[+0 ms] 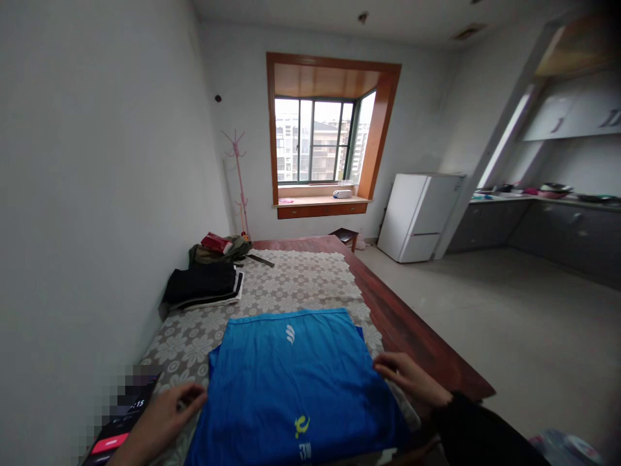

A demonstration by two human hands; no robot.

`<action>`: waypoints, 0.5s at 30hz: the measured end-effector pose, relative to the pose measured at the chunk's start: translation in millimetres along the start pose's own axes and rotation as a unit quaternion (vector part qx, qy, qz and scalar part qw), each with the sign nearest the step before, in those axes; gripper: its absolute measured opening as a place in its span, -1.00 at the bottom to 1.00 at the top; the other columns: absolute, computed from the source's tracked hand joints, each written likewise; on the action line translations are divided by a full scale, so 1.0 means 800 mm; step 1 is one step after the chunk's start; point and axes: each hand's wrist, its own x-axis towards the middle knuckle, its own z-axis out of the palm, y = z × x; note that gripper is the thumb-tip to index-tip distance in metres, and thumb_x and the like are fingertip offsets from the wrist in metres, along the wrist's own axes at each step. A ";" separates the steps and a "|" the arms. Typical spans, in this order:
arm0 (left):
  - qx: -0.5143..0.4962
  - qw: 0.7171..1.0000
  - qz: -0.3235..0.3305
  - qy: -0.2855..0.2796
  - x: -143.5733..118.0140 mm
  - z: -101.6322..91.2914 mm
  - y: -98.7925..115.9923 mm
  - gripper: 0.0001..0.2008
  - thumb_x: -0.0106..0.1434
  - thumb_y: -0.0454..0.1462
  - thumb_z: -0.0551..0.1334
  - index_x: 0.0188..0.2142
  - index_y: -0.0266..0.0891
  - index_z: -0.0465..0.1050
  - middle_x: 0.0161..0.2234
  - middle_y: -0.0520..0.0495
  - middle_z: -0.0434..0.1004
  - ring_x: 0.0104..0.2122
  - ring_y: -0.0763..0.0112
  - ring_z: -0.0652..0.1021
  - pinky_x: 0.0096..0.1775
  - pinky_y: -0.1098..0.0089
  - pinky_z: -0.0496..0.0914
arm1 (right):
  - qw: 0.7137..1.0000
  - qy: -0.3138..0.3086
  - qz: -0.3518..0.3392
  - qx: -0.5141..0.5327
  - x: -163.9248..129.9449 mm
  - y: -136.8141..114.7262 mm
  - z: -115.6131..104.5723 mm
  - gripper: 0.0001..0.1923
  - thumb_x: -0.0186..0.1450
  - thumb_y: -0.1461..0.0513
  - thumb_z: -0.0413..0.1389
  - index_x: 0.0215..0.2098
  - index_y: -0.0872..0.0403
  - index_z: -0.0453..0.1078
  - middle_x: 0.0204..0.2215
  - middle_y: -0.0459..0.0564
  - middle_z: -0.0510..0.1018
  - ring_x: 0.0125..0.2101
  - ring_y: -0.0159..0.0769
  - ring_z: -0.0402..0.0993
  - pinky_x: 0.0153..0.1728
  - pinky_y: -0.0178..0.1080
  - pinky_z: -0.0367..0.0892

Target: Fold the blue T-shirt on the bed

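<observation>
A blue sports shirt [291, 369], folded into a broad panel, lies flat before me, with a white logo near its far edge and a yellow-green mark nearer me. My left hand [169, 411] is at the shirt's left edge, its thumb and fingers curled together in a pinch on the cloth. At the opposite edge my right hand [407, 378] pinches the cloth between thumb and forefinger. Under the shirt spreads a grey-and-white floral tablecloth [301, 275]. Beside my left forearm lies a dark screen [130, 414] with digits, partly pixelated.
Folded black clothes [201, 285] lie at the left by the wall, with an olive-green bag [235, 249] and a red item [216, 243] behind. The table's red-brown wooden edge [412, 323] runs along the right. A white fridge [417, 213] and pink coat stand [239, 175] stand farther off.
</observation>
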 end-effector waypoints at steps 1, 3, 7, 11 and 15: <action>0.015 0.999 -0.001 0.031 0.030 -0.004 0.009 -0.59 0.24 0.10 0.13 -0.22 -0.04 0.61 -0.21 0.00 0.70 -0.14 0.16 0.63 -0.05 0.29 0.47 | 0.999 0.021 0.010 -0.022 0.032 -0.003 -0.006 -0.57 0.35 -0.06 0.00 -0.25 0.07 0.52 -0.35 0.00 0.61 -0.31 -0.20 0.49 -0.25 -0.25 0.36; 0.050 0.995 -0.040 0.081 0.095 -0.007 0.022 -0.59 0.27 0.05 0.11 -0.18 -0.14 0.58 -0.17 -0.07 0.68 -0.13 0.17 0.62 -0.04 0.31 0.43 | 0.990 0.070 0.093 -0.081 0.097 -0.007 -0.014 -0.64 0.34 0.01 0.02 -0.20 0.08 0.51 -0.29 0.03 0.62 -0.25 -0.18 0.50 -0.19 -0.24 0.34; 0.079 0.984 -0.104 0.123 0.195 0.001 0.026 -0.67 0.29 -0.07 0.21 -0.18 -0.29 0.52 -0.11 -0.22 0.61 -0.06 0.11 0.57 0.02 0.14 0.39 | 0.971 0.122 0.175 -0.106 0.187 -0.009 -0.010 -0.77 0.24 0.12 0.14 -0.26 0.11 0.50 -0.27 0.13 0.59 -0.15 -0.09 0.48 -0.15 -0.20 0.30; 0.054 0.982 -0.128 0.129 0.228 0.011 0.029 -0.73 0.32 -0.11 0.27 -0.14 -0.27 0.49 -0.11 -0.10 0.56 -0.12 0.26 0.56 -0.03 0.08 0.44 | 0.968 0.140 0.198 -0.072 0.214 -0.005 0.000 -0.90 0.08 0.24 0.22 -0.43 0.09 0.42 -0.37 0.05 0.55 -0.16 -0.08 0.46 -0.20 -0.21 0.29; -0.026 0.987 -0.093 0.130 0.214 0.005 0.040 -0.75 0.28 -0.10 0.28 -0.24 -0.26 0.47 -0.23 -0.06 0.58 -0.16 0.25 0.58 -0.08 0.18 0.45 | 0.980 0.131 0.149 0.010 0.207 0.002 -0.006 -0.85 0.03 0.23 0.22 -0.42 0.06 0.38 -0.45 -0.07 0.50 -0.30 -0.20 0.44 -0.31 -0.27 0.30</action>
